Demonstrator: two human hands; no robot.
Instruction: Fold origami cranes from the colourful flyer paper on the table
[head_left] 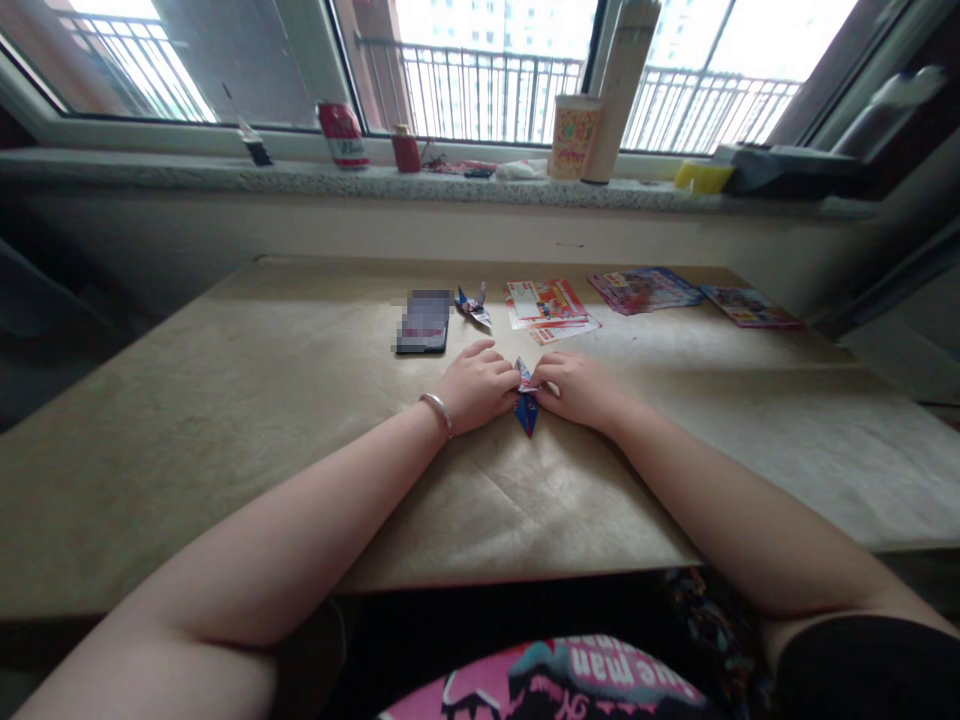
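Between my two hands, on the tabletop, is a small piece of folded paper [527, 413], blue at its near point and whitish with red at its far point. My left hand [480, 387] grips its left side, fingers bent and closed. From the right, my right hand [574, 388] pinches it between thumb and forefinger. Part of the paper is covered by my fingertips. Just beyond my left hand lies another folded paper piece [474, 307], pointed and in similar colours, with a phone [425, 322] to its left.
Red and white printed sheets [553, 308] lie past my right hand. Farther right are a stack of colourful printed papers [643, 289] and another printed stack [751, 306]. On the stone windowsill [285, 180] stand a red can [342, 134], a red bottle [406, 149] and a patterned cup [574, 137].
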